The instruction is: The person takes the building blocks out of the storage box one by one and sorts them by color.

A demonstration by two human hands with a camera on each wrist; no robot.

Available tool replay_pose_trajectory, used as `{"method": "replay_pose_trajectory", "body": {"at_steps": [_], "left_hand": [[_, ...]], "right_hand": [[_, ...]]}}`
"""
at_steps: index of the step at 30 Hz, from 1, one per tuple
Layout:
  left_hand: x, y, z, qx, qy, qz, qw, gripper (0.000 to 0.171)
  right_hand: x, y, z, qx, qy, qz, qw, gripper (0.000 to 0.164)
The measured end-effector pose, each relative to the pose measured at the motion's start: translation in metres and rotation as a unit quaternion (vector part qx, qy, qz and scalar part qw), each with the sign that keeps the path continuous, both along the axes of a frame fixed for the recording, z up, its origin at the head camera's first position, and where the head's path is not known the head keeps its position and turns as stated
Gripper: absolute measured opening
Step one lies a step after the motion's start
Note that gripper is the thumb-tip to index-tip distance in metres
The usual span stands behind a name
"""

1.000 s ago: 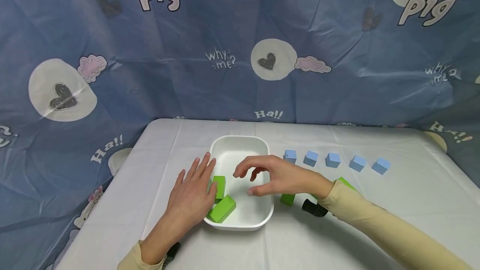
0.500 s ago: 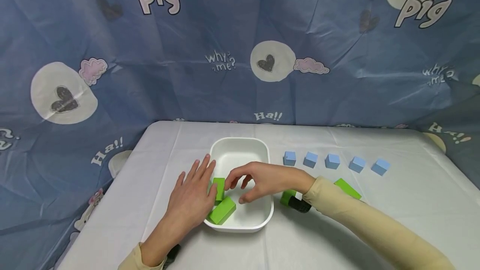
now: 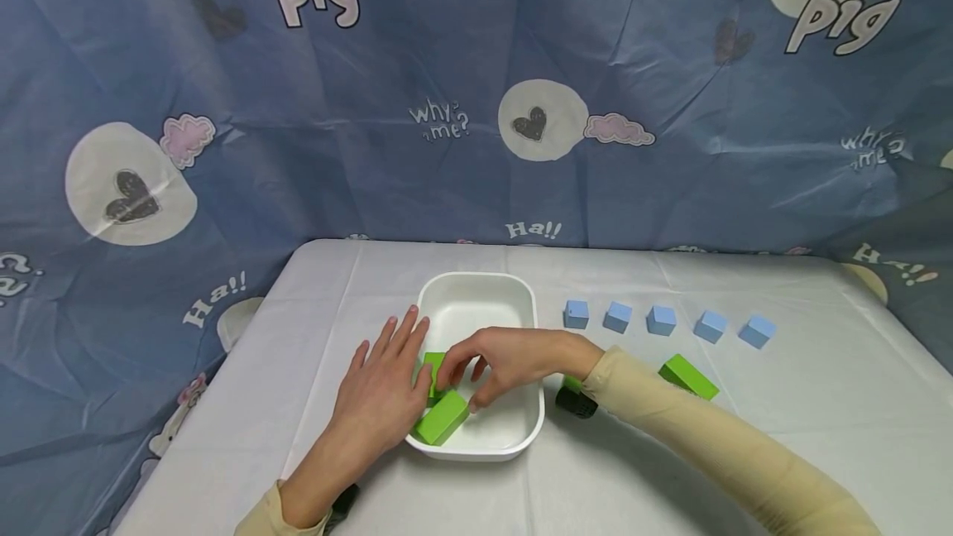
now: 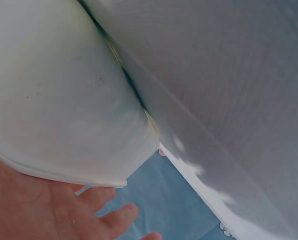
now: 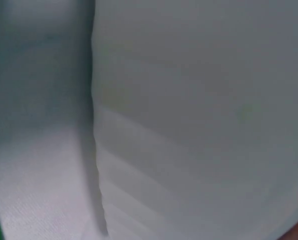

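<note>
A white tray (image 3: 514,441) stands on the table in the head view, with two green blocks inside at its near left. My left hand (image 3: 380,391) rests with straight fingers along the tray's left rim; its palm (image 4: 43,210) shows beside the rim in the left wrist view. My right hand (image 3: 506,358) reaches in over the right rim. Its fingers and thumb curl about the far end of the nearer green block (image 3: 441,420), which lies at a slant. The other green block (image 3: 433,366) is partly covered by those fingers. The tray's outer wall (image 5: 189,125) fills the right wrist view.
Several blue cubes (image 3: 661,321) stand in a row at the back right of the white table (image 3: 633,478). A green block (image 3: 688,377) lies behind my right sleeve. Another green block (image 3: 572,383) shows partly behind my wrist. A patterned blue cloth (image 3: 462,189) hangs behind.
My right hand has moved left and down into the tray, its fingers and thumb closing about the nearer green block. The left hand has kept its place on the rim.
</note>
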State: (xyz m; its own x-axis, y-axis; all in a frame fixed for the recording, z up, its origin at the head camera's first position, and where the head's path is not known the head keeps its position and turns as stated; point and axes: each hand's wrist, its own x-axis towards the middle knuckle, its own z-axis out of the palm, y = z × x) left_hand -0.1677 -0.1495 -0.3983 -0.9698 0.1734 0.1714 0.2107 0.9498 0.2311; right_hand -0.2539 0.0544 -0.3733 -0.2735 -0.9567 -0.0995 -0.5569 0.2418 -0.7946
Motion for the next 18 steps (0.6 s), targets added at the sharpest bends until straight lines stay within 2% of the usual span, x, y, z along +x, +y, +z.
{"method": "replay_pose_trajectory", "body": {"at_steps": [6, 11, 18], "left_hand": [[-0.0008, -0.0007, -0.0001, 0.001, 0.005, -0.002, 1.0, 0.057], [-0.0011, -0.0012, -0.0002, 0.005, 0.001, -0.003, 1.0, 0.057], [-0.0011, -0.0007, 0.0001, 0.007, -0.003, -0.002, 1.0, 0.057]], "right_hand": [[-0.0005, -0.0021, -0.0043, 0.023, -0.01, -0.012, 1.0, 0.038], [0.0011, -0.0044, -0.0079, 0.032, 0.004, -0.021, 0.999, 0.042], [0.0036, -0.0054, -0.008, 0.029, 0.028, -0.025, 0.999, 0.039]]}}
